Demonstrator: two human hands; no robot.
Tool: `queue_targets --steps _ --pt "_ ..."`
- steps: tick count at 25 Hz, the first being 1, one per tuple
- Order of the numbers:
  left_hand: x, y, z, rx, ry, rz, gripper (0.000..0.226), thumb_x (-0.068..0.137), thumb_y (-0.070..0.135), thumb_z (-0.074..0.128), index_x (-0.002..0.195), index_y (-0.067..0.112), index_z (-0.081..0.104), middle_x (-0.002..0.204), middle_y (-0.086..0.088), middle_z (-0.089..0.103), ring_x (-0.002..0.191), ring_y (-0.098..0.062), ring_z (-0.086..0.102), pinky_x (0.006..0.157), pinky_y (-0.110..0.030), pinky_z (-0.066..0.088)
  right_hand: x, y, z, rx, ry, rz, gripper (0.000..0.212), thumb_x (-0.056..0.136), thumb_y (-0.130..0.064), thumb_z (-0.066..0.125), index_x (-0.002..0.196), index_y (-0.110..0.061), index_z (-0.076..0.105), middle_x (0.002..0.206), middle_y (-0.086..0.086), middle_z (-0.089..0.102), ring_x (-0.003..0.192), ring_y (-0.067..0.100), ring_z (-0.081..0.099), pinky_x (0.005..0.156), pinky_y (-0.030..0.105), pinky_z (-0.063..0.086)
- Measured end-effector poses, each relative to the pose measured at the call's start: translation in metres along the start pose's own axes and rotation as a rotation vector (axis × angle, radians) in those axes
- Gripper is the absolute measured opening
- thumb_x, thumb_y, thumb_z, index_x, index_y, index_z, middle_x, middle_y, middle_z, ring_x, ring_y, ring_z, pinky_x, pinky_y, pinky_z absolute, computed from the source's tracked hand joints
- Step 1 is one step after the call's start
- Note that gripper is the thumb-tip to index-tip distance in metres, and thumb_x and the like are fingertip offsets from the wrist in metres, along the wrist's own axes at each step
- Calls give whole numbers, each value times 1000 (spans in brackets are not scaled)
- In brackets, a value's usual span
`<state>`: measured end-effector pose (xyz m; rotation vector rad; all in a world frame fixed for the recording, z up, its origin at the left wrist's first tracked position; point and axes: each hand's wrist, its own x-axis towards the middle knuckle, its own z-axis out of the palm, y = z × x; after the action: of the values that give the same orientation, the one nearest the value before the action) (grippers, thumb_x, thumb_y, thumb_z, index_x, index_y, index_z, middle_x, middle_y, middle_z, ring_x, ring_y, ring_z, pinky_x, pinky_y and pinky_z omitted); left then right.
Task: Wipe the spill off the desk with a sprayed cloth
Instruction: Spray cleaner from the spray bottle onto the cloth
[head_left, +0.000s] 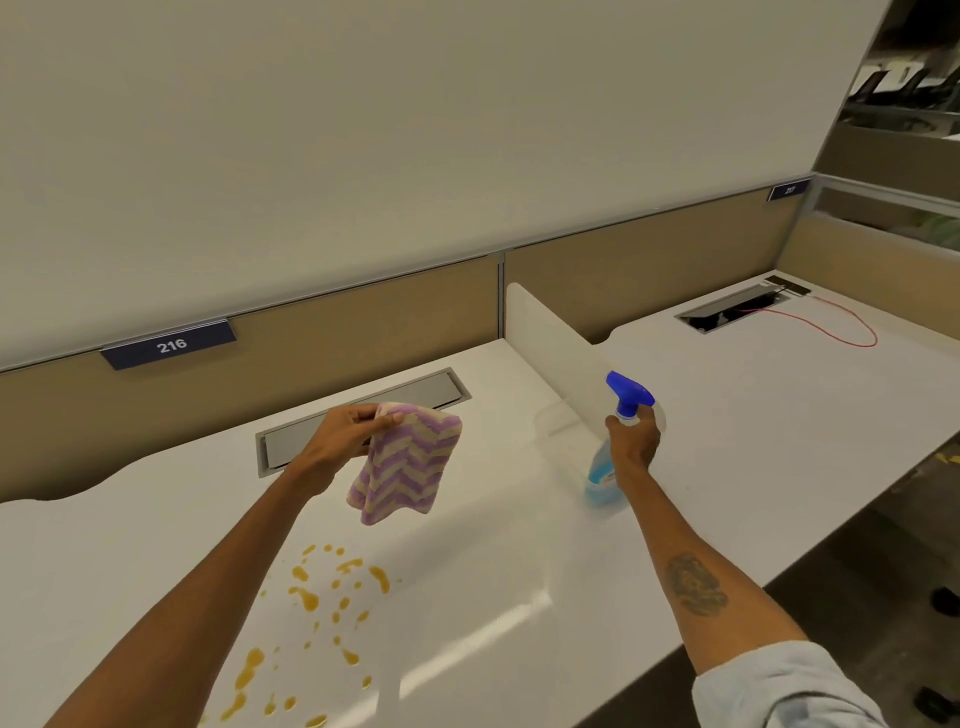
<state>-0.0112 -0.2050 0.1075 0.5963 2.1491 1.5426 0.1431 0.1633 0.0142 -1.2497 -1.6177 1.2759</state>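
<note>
An orange-yellow spill (311, 603) lies in scattered drops and puddles on the white desk (493, 571), near the front left. My left hand (345, 434) holds a purple and cream zigzag cloth (402, 470) by its top corner, so it hangs in the air above the desk behind the spill. My right hand (634, 441) grips the neck of a clear spray bottle (605, 483) with blue liquid and a blue trigger head (628, 392). The nozzle points left, towards the cloth. The bottle's base is close to or on the desk; I cannot tell which.
A white divider panel (550, 353) stands upright between this desk and the one to the right. A metal cable hatch (363, 415) is set into the desk behind the cloth. A red cable (831, 325) loops on the right desk. A tan partition carries a "216" label (169, 345).
</note>
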Motion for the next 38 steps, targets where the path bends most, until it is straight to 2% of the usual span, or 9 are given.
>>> queue_targets --steps 8,14,16,19,22,27,31,35,38 --pt "11 -5 -19 -42 77 -23 33 92 34 67 113 9 74 96 -8 74 87 -22 69 82 -35 58 -6 -4 -6 -33 -6 -154 36 86 -19 74 118 -6 62 109 13 68 105 28 64 102 44 49" --pt "3 8 -39 -82 99 13 13 94 31 64 99 22 74 84 4 76 77 -11 71 66 -19 57 -24 -70 -9 -81 72 -411 29 85 -28 73 106 -10 62 91 8 67 87 22 63 87 45 55" --pt "1 16 -52 -86 79 9 19 94 31 64 107 19 73 92 -1 76 84 -16 71 70 -23 56 -34 -102 -8 -90 40 -534 28 86 -31 72 102 -10 62 88 7 65 84 22 61 79 39 53" --pt "-3 28 -77 -75 50 -27 31 91 30 69 116 12 72 103 -9 74 90 -23 70 75 -28 56 -61 -148 1 -110 -156 -704 29 86 -39 71 100 -16 61 86 1 62 79 17 56 71 28 45" --pt "-11 36 -104 -91 64 -33 36 90 28 71 120 8 71 108 -14 74 91 -25 71 74 -28 58 -108 -177 22 -37 -405 -735 23 88 -37 70 101 -25 55 86 2 61 74 12 57 69 21 47" --pt "-32 41 -147 -175 150 -56 39 91 30 71 124 9 69 112 -14 74 95 -26 72 77 -32 61 -203 -188 70 89 -744 -599 17 91 -31 67 97 -23 53 86 11 69 71 14 68 70 26 55" --pt "-51 49 -176 -192 209 -9 21 94 27 67 109 14 73 100 -6 74 90 -22 71 73 -28 61 -271 -180 109 61 -989 -498 23 86 -25 72 97 -14 56 75 2 65 75 22 69 75 39 59" --pt "-67 47 -198 -145 272 32 33 96 29 62 120 7 69 99 -5 72 87 -18 70 65 -20 58 -331 -183 131 174 -1070 -407 45 86 -20 73 124 -16 48 99 1 62 89 14 63 71 22 52" --pt "-77 44 -216 -124 296 45 40 96 31 62 125 4 67 105 -9 72 91 -21 69 67 -21 57 -362 -185 140 167 -1072 -432 38 88 -25 71 117 -11 50 85 -2 62 70 10 62 61 15 51"
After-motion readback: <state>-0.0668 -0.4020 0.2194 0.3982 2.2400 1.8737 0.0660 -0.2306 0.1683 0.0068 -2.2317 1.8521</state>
